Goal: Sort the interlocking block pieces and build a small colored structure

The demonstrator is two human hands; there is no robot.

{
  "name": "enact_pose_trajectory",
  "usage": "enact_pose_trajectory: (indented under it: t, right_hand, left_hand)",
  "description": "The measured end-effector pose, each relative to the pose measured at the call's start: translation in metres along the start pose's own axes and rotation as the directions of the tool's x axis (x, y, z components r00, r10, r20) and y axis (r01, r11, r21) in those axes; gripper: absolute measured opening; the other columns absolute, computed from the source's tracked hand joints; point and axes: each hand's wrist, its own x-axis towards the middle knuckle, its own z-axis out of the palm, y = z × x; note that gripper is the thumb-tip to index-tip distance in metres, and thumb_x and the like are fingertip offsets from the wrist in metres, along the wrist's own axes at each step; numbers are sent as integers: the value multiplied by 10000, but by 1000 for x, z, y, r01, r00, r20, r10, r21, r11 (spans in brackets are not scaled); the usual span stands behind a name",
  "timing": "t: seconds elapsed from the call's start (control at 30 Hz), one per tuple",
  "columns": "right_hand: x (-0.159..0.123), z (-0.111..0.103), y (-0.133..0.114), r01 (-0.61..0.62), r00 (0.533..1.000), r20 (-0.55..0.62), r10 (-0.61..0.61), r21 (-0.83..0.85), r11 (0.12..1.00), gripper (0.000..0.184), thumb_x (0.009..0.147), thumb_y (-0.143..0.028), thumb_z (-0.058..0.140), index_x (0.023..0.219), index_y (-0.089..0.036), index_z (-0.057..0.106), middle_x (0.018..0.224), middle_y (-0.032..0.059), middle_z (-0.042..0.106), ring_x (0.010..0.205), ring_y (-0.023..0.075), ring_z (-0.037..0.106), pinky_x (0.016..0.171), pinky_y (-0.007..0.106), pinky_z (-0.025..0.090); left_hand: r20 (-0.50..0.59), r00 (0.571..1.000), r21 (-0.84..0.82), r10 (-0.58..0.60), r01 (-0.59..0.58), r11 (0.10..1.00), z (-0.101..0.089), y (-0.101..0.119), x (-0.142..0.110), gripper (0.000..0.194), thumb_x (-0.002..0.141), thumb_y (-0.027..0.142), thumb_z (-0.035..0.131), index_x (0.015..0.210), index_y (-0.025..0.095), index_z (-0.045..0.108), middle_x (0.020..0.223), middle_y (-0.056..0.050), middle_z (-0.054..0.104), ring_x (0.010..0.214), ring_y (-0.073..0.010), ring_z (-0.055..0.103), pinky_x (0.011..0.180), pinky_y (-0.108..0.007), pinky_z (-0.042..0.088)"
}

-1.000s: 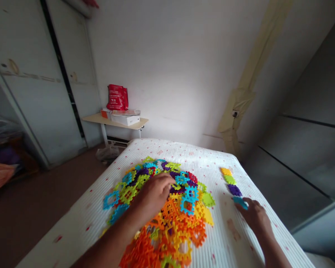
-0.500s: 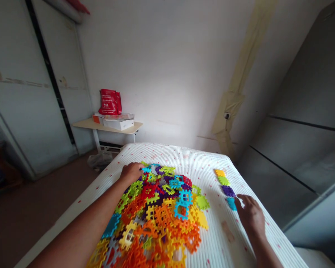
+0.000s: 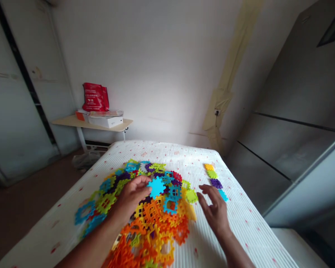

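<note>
My left hand [image 3: 135,193] pinches a light blue interlocking toy tile [image 3: 156,187] by its left edge, above a pile of mixed plastic tiles [image 3: 153,212]. The held tile is solid, with notched edges; many in the pile have window-like openings. To the right, my right hand [image 3: 216,208] is in the air, thumb and fingers apart with nothing between them. Just beyond it lies a row of yellow [image 3: 209,167], green [image 3: 212,174], purple [image 3: 216,183] and blue tiles [image 3: 223,195]. My fingers hide part of the blue one.
Everything lies on a bed with a white ribbed, red-dotted cover [image 3: 173,149]. Against the wall at left stands a small table [image 3: 64,121] with a red bag [image 3: 95,97] and a white box [image 3: 106,121]. Grey cabinets [image 3: 293,149] flank the bed's right side.
My left hand has come from the pile's far left edge to above its middle, now with the light blue tile. My right hand has moved left, away from the row. The view has shifted right.
</note>
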Motion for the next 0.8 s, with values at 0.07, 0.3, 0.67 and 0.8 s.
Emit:
enact_pose_trajectory:
  t: [0.07,0.3,0.67,0.8]
  right_hand:
    - [-4,6,-33,20,998,58,-26,101,995,237,856,-359,560,1038,-209,583,953,69,628,867,202,602,753,339,525]
    - [-24,25,-72,74,961,256,-103,120,990,487,804,-457,605,1200,-189,512,1107,104,573,988,228,546,856,365,483]
    - [3,-4,-14,-140,979,94,179,-322,936,451,775,-346,579,1177,-142,555,1072,130,609,995,270,538,877,407,413]
    - [10,-34,45,-417,840,6,543,-633,652,411,793,-334,570,1141,-117,599,1012,137,638,964,269,572,840,357,415]
  left_hand:
    - [29,999,-20,-26,26,999,18,-2,-18,217,640,361,630,764,192,575,606,40,543,585,-127,501,554,-220,397]
    - [140,990,-15,-24,27,1000,47,-25,-37,233,730,433,597,729,213,519,583,55,499,564,-122,474,522,-206,403]
    - [30,989,204,147,-150,967,43,-60,-39,405,734,543,565,1025,263,588,986,-53,699,948,-247,647,833,-344,528]
    - [53,976,350,209,-215,912,44,-67,-38,321,739,511,535,920,273,650,968,-35,718,919,-240,664,853,-344,528]
